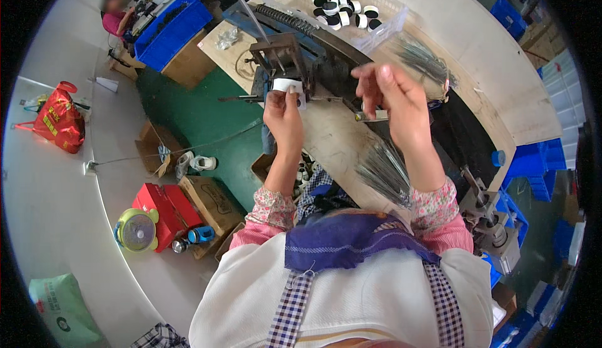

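Observation:
My left hand (285, 119) grips a white round-edged piece (287, 85) between thumb and fingers, at the front of a dark metal bench press (282, 56). Part of that piece is covered by my fingers, so its full shape cannot be made out. To the right, my right hand (398, 100) is raised over the bench with thumb and fingers apart, and I see nothing held in it. A small pale flat item (374, 116) lies just below its fingers. Bundles of thin metal wires lie near this hand, one bundle (384, 174) nearer me and another (426, 63) farther off.
A clear plastic bin (392, 25) at the back holds several black-and-white round caps (345, 10). A long spring (285, 19) runs behind the press. Blue crates (172, 31) and a seated person (116, 19) are far left. Cartons (210, 204) and a fan (137, 230) stand on the floor.

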A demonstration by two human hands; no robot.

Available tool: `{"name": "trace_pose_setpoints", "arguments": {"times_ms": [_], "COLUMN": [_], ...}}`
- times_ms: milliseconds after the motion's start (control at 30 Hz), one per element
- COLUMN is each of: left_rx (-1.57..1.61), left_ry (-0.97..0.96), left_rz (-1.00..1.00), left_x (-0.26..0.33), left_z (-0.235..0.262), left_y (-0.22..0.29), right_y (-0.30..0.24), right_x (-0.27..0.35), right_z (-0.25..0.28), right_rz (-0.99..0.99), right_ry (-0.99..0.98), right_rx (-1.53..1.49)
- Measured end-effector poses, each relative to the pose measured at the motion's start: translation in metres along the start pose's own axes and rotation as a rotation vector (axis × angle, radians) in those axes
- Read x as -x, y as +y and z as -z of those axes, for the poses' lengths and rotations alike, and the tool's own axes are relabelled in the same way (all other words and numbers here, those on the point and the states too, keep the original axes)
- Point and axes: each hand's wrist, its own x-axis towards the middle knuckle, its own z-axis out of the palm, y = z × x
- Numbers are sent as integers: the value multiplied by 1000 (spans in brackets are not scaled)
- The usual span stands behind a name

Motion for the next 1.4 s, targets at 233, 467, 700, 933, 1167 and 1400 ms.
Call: {"name": "trace_pose_setpoints", "arguments": {"times_ms": [233, 467, 700, 933, 1167, 1400], "left_rx": [-930, -878, -904, -1105, -869, -106], "left_ry": [-57, -375, -205, -396, -466, -763], "left_rz": [-450, -380, 30, 163, 411, 673], "left_x": [-14, 13, 103, 112, 81, 51], "left_z": [13, 73, 157, 197, 170, 116], "left_y": [23, 69, -39, -157, -80, 27], "right_y": [22, -3, -18, 130, 183, 131], "right_x": [41, 28, -102, -268, -305, -293], "right_z": [-9, 4, 94, 151, 142, 139], "right_rz": [-215, -69, 114, -110, -216, -18], "right_ry": [-135, -102, 183, -147, -130, -85], "right_rx": [-12, 253, 551, 1549, 1873, 1308]}}
